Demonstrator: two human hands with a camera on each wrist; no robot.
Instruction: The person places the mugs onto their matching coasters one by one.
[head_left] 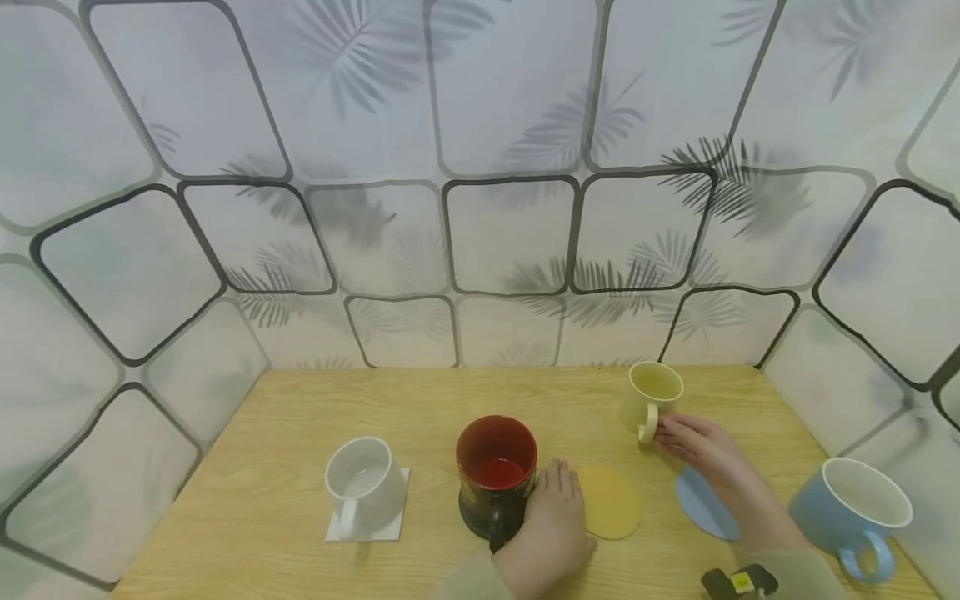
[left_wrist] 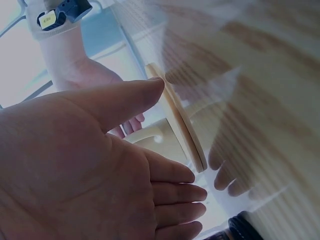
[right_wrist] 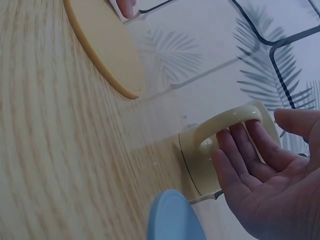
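A pale yellow mug (head_left: pixel 637 408) stands toward the back right of the table. My right hand (head_left: pixel 708 454) is at its handle (right_wrist: pixel 227 121); in the right wrist view the fingers (right_wrist: pixel 242 152) reach to the handle's inside, loosely extended, with the thumb apart. My left hand (head_left: pixel 551 525) lies flat-fingered between a black mug with a red inside (head_left: pixel 480 500) and a round yellow coaster (head_left: pixel 611 502). Its palm (left_wrist: pixel 90 170) faces the coaster's edge (left_wrist: pixel 185 130) in the left wrist view. Whether the left hand touches the black mug cannot be told.
A white mug (head_left: pixel 378 492) stands on a square white coaster (head_left: pixel 390 527) at left. The round blue coaster (head_left: pixel 705 504) lies partly behind the right forearm. Near the right edge of the wooden table (head_left: pixel 300 417) stands a blue mug (head_left: pixel 832 508). Patterned cloth walls (head_left: pixel 510 233) surround the table.
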